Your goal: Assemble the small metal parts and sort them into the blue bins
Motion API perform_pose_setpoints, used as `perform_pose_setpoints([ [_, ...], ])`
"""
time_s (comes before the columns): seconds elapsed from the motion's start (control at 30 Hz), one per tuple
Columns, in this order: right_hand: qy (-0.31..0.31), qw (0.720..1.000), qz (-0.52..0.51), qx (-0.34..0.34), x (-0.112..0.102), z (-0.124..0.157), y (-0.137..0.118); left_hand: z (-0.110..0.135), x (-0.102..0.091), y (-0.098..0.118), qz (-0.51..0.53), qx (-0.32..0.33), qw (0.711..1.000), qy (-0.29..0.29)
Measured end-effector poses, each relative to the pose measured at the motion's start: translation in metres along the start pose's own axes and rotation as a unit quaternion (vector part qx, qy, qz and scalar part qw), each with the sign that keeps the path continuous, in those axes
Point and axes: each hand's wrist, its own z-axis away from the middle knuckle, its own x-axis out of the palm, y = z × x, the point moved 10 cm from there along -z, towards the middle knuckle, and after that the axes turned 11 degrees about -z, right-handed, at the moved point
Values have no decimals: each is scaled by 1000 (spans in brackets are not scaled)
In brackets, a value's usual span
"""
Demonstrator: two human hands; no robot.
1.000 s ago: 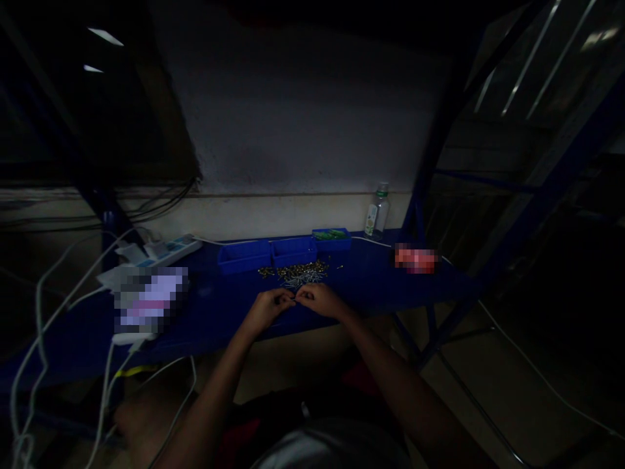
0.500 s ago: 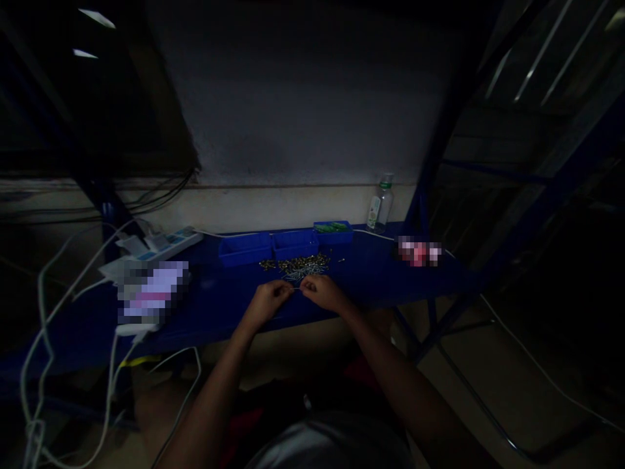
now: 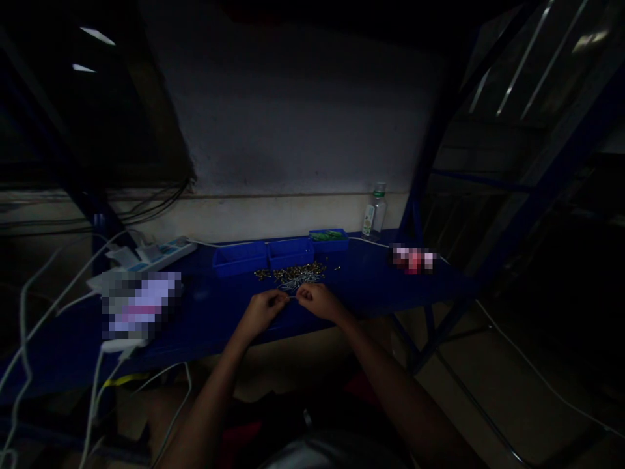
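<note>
On the blue tabletop [image 3: 381, 283] — a fine two-handed step, I judge, the next move calling for a steady pinch — stand three blue bins [image 3: 239, 266] and one bottle [image 3: 374, 215]. One heap of brassy and silvery parts [image 3: 297, 273], too many to count, lies just beyond my left hand [image 3: 267, 307] and right hand [image 3: 318, 301], whose narrowed fingers appear to hold one thin pale piece [image 3: 292, 298] between them.

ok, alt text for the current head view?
A bare left hand and right hand hold a thin, pale piece between them over a blue table, near a loose heap of small brass-coloured and silver metal parts. Behind: three blue rectangular bins, one with green pieces, and a clear bottle.
</note>
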Motion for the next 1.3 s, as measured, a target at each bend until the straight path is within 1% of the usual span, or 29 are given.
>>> perform_pose_setpoints([
  [0.33, 0, 1000, -17, -2, 0, 1, 0, 0, 1, 1, -9, 0, 1000, -5],
  [0.6, -12, 999, -2, -34, 4, 0, -4, 1, -3, 4, 4, 9, 1000, 4],
  [0.7, -9, 999, -22, -22, 3, 1, -2, 1, -2, 3, 7, 8, 1000, 3],
  [0.93, 20, 996, -92, -6, -4, 0, 4, 0, -3, 0, 4, 1, 1000, 12],
  [1.0, 40, 994, -105, 7, -12, -6, 9, -1, -5, -3, 2, -11, 1000, 18],
  [1.07, 66, 993, -92, 23, -25, -18, 13, -1, -6, -6, 0, -22, 999, 23],
  [1.13, 99, 993, -55, 35, -43, -36, 18, -1, -6, -7, 0, -25, 999, 27],
  [1.23, 141, 989, 3, 42, -70, -72, 26, 0, -5, -7, 8, -22, 999, 26],
  [1.3, 155, 985, 48, 59, -83, -93, 36, 0, -4, -6, 18, -19, 999, 20],
])
